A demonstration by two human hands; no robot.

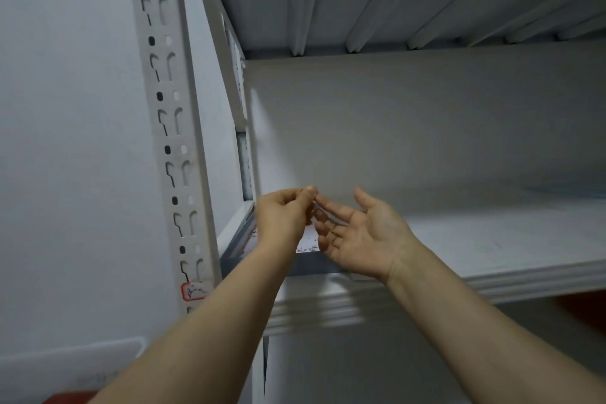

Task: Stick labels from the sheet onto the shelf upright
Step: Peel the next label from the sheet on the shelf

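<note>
Two hands meet above the label sheet (307, 241) lying on the shelf (492, 239) beside the shelf upright (170, 128): left hand (283, 216) pinches, apparently a peeled label too small to confirm; right hand (360, 236) lies open palm-up, probably steadying it.
</note>
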